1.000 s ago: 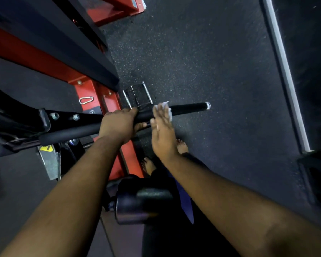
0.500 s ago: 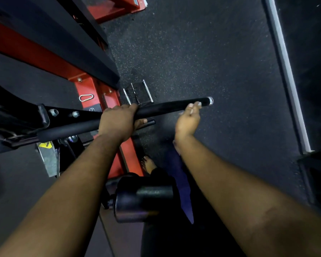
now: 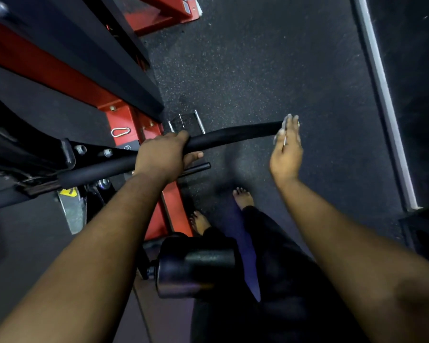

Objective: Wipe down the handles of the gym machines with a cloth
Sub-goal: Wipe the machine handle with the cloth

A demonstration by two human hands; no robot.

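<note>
Foam-padded black handle bar (image 3: 233,136), gripped mid-length by the left hand (image 3: 162,157), is laid along 8-to-2 o'clock, its 2 o'clock tip covered by the straight-fingered right hand (image 3: 286,151) pressing a small white cloth (image 3: 284,128).

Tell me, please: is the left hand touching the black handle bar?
Touching. The head view shows the left hand with its fingers curled over the top of the black handle bar and the thumb under it, no gap visible.
</note>
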